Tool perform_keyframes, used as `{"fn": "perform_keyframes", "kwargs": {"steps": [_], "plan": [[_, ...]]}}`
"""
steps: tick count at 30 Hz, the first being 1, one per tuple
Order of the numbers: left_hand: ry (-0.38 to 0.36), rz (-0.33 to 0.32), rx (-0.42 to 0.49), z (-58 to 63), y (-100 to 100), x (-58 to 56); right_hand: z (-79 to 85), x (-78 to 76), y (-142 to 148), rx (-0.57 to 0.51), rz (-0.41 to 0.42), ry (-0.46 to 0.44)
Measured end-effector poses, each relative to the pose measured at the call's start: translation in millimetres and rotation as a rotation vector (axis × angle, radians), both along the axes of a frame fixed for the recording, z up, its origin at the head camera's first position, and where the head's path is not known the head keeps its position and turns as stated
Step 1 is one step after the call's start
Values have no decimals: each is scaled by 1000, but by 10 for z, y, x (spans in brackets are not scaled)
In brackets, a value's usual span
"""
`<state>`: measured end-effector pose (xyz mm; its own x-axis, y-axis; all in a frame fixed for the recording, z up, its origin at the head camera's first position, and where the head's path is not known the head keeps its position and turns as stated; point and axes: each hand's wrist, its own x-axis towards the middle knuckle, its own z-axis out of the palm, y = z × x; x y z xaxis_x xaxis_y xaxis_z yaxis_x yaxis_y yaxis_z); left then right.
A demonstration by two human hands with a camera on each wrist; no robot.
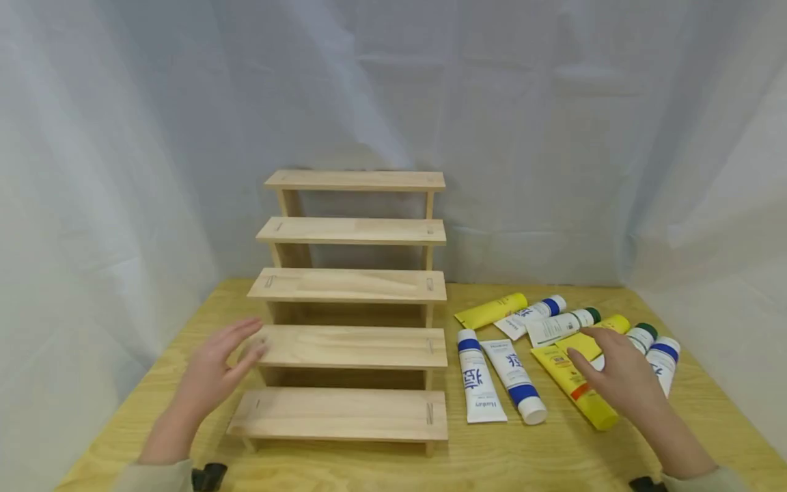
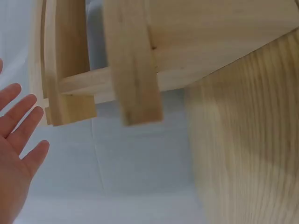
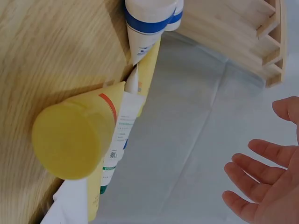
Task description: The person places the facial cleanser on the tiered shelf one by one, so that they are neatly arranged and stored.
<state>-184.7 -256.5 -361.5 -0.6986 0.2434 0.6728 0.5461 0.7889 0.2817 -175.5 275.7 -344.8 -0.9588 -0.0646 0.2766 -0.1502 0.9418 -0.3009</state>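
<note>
A wooden five-step rack (image 1: 347, 285) stands left of centre on the table, its shelves bare. Beside its left edge hovers my left hand (image 1: 212, 369), fingers relaxed and holding nothing; the left wrist view shows the fingers (image 2: 21, 121) apart from the wood. Over the pile of tubes at the right is my right hand (image 1: 621, 372), with no tube in its grasp. Below and beside it lie a yellow tube (image 1: 574, 386), a green-capped white tube (image 1: 562, 328) and a blue-banded white tube (image 1: 665, 362). In the right wrist view its fingers (image 3: 250, 179) are spread slightly, away from the tubes.
Two blue-banded white tubes, one cap up (image 1: 478, 383) and one cap down (image 1: 515, 379), lie right of the rack. Farther back rests another yellow tube (image 1: 492, 311). Pale sheeting (image 1: 522, 137) encloses the wooden table (image 1: 695, 437) at the back and sides.
</note>
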Motion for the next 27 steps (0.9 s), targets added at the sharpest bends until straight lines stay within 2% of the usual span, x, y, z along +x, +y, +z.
{"fn": "perform_keyframes", "kwargs": {"steps": [13, 23, 27], "plan": [[-14, -80, -82, -117, 120, -51, -112, -128, -186, -22, 58, -92], [-13, -93, -132, -202, 128, -68, -293, -232, -270, -78, 139, -123], [-10, -107, -131, -205, 132, -74, -350, -285, -294, -120, 167, -165]]}}
